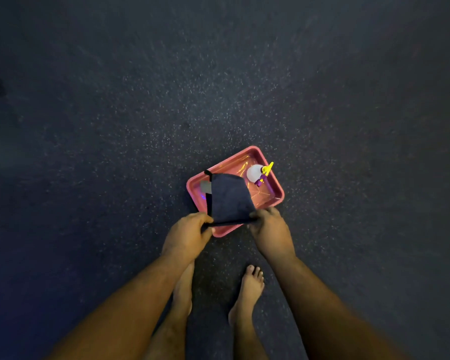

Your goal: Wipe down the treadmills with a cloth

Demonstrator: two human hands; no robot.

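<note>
A dark blue cloth (229, 197) hangs stretched between my two hands, above a pink tray (276, 189) that rests on the floor. My left hand (186, 233) pinches the cloth's near left corner. My right hand (269, 229) grips the near right corner. The cloth's far end droops over the tray and hides part of it. A white spray bottle (256, 174) with a yellow and purple nozzle lies in the tray's far right part. No treadmill is in view.
The floor (166, 113) is dark speckled rubber all around. My bare feet (250, 284) stand just behind the tray. A grey patch (205, 187) shows in the tray's left part, half hidden by the cloth.
</note>
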